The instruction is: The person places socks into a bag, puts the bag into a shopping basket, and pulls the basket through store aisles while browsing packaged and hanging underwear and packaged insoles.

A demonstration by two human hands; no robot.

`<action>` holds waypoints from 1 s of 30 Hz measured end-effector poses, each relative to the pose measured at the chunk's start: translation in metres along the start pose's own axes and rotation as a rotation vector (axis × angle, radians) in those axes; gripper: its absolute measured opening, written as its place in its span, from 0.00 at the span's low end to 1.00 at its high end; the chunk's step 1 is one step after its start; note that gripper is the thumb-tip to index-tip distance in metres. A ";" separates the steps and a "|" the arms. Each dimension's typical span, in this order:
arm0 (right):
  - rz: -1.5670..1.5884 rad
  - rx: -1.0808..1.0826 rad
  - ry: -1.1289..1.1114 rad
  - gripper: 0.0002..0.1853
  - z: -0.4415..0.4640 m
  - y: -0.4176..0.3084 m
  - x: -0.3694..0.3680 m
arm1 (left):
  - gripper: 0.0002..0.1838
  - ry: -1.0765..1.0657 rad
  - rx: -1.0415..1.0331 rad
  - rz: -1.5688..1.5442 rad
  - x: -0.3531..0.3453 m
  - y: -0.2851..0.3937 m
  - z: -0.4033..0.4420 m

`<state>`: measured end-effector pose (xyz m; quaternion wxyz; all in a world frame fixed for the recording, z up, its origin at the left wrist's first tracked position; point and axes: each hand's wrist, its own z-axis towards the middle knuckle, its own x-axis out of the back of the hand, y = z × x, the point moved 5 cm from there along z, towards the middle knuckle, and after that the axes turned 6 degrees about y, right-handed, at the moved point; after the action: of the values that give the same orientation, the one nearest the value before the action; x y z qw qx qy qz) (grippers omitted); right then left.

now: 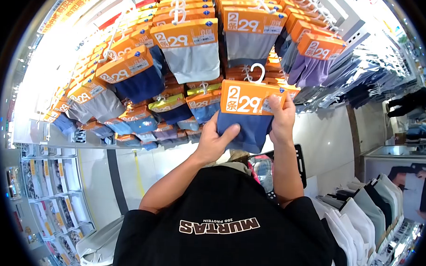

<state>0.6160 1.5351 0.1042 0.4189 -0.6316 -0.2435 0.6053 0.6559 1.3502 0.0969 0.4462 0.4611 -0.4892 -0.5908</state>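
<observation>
Both hands are on one pack (249,122), which lies straight ahead of the chest, between the person and the hung packs (190,52). The left hand (215,141) grips the blue cloth (251,134) at its lower left, thumb across the front. The right hand (283,117) clasps the right end of the orange card (242,97), thumb on its face.

The card's long side runs left to right, nearly level, with the cloth below it, towards the body. The white hook (263,72) stands up from the card's top edge, pointing away from the body; neither hand touches it. The right hand is the nearer to it, the left being lower and closer in. A grey pack (251,44) hangs just beyond the hook; whether the two touch, I cannot tell.
</observation>
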 end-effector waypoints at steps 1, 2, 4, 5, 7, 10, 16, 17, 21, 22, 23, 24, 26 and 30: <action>0.002 -0.016 0.013 0.21 -0.005 0.011 0.007 | 0.20 0.088 0.008 -0.020 -0.004 -0.008 0.000; -0.018 -0.058 0.021 0.22 -0.010 0.019 0.017 | 0.18 0.113 0.046 -0.019 -0.003 -0.019 0.000; -0.043 -0.143 0.045 0.22 -0.016 0.030 0.033 | 0.17 0.160 0.126 -0.091 -0.004 -0.034 -0.002; -0.047 -0.186 0.060 0.22 -0.016 0.036 0.040 | 0.17 0.181 0.167 -0.164 -0.005 -0.040 -0.003; -0.077 -0.252 0.081 0.22 -0.020 0.049 0.051 | 0.16 0.197 0.154 -0.090 -0.007 -0.045 -0.005; -0.151 -0.294 0.062 0.22 -0.024 0.075 0.056 | 0.19 0.156 0.172 0.033 -0.018 -0.036 -0.006; 0.184 -0.808 0.115 0.23 -0.048 0.120 0.063 | 0.25 -0.031 0.240 -0.052 -0.059 -0.039 -0.017; 0.305 -0.818 0.059 0.23 -0.055 0.138 0.068 | 0.24 0.002 0.260 -0.109 -0.062 -0.040 -0.017; 0.531 -0.755 -0.003 0.20 -0.076 0.177 0.068 | 0.19 0.083 0.350 -0.099 -0.058 -0.068 -0.016; 0.562 -0.744 -0.008 0.21 -0.081 0.177 0.069 | 0.19 0.103 0.386 -0.086 -0.057 -0.071 -0.017; 0.574 -0.733 -0.015 0.21 -0.084 0.177 0.070 | 0.18 0.122 0.418 -0.073 -0.056 -0.074 -0.018; 0.575 -0.719 -0.020 0.21 -0.085 0.172 0.071 | 0.16 0.148 0.346 -0.057 -0.057 -0.072 -0.019; 0.564 -0.697 -0.032 0.21 -0.085 0.167 0.072 | 0.15 0.140 0.330 -0.075 -0.057 -0.074 -0.018; 0.542 -0.676 -0.054 0.22 -0.087 0.164 0.078 | 0.16 0.112 0.375 -0.163 -0.056 -0.084 -0.018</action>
<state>0.6788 1.4912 -0.0816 0.0078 -0.7582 -0.2644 0.5960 0.6770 1.4121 0.0184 0.3296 0.6061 -0.5260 -0.4972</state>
